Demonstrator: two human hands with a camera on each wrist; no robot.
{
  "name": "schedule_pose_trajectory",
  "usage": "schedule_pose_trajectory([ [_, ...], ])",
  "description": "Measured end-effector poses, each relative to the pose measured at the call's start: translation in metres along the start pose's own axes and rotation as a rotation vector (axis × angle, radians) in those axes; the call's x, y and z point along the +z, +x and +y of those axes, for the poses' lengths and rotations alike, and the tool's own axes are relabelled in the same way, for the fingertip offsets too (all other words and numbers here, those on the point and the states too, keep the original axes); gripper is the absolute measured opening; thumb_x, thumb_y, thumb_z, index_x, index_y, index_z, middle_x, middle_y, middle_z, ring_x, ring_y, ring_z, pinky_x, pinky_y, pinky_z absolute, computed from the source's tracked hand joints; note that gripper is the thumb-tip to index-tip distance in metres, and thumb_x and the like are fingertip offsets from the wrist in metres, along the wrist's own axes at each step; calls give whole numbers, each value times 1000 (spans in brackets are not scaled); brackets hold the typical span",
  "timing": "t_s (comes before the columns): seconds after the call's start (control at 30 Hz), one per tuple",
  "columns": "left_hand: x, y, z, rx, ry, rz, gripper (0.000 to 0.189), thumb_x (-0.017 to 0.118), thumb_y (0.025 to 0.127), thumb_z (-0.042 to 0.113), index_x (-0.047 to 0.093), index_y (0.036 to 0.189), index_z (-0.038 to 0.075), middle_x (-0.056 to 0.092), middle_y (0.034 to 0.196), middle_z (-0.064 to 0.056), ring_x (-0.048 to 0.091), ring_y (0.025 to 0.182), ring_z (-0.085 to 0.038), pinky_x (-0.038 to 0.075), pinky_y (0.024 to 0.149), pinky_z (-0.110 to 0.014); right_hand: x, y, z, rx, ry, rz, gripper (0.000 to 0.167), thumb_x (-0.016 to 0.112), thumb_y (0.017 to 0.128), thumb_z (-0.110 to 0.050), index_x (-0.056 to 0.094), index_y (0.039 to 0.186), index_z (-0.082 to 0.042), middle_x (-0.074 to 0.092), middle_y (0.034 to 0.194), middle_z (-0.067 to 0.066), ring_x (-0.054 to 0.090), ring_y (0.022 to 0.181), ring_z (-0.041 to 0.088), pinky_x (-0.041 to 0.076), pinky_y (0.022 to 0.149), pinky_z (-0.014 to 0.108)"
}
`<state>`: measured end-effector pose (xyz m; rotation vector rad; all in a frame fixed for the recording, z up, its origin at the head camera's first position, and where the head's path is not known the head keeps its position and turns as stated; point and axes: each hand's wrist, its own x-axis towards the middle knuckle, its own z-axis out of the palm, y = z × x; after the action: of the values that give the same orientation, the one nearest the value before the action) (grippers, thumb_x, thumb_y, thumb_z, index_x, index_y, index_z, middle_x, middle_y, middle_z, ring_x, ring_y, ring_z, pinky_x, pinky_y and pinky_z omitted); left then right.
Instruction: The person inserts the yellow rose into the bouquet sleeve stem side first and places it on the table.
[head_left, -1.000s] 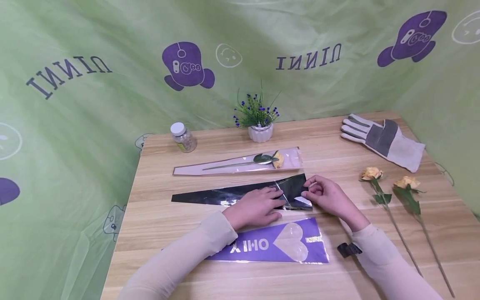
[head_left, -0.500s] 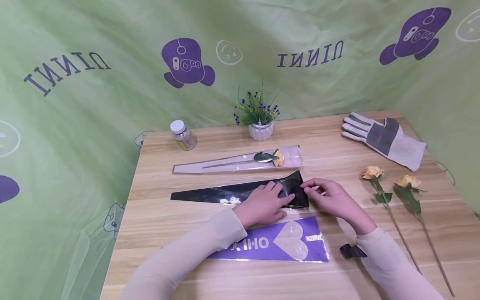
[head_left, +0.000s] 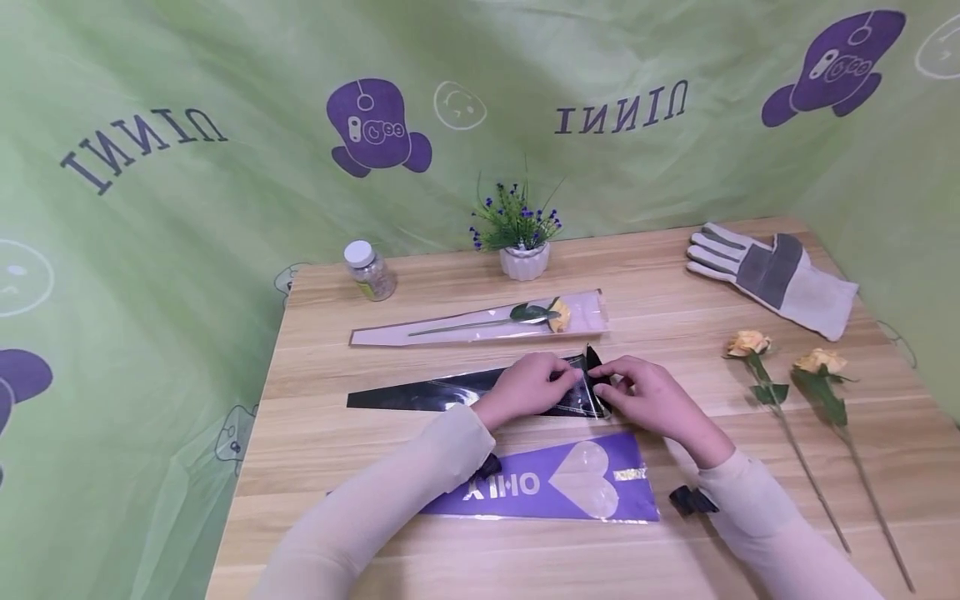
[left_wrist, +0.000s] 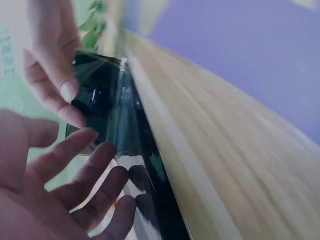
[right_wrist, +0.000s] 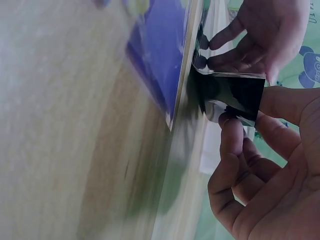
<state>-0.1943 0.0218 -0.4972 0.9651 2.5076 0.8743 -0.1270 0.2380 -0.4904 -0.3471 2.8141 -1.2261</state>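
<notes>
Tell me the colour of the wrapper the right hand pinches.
The wrapper is glossy black; the head view shows it best.

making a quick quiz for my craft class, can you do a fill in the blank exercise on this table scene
The wrapper pinched by the right hand is ____ in colour.
On the table, ____ roses lie outside any wrapper.
The glove lies near the table's far ____ corner.
The big pale shape on the purple wrapper is a ____.

Missing words: black; two; right; heart
</notes>
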Motion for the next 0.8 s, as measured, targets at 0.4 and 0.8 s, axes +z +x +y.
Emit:
schedule_pose_trajectory([
  [0.4,4,11,0,-121,-122,42,15,67,96,31,80,98,24,68,86,18,59,76,-1,46,66,-22,1,0,1,-3,32,-17,24,73,94,-13,73,118,-8,66,90,0,60,70,14,49,59,31],
  [0.8,3,16,-2,-121,-206,29,14,67,95,27,79,97,21,68,87,16,60,82,-3,48,76,-23,-99,-60,43,233,-63,222,30,62,103,-22,67,123,0,70,99,17,62,74,20,51,58,28],
])
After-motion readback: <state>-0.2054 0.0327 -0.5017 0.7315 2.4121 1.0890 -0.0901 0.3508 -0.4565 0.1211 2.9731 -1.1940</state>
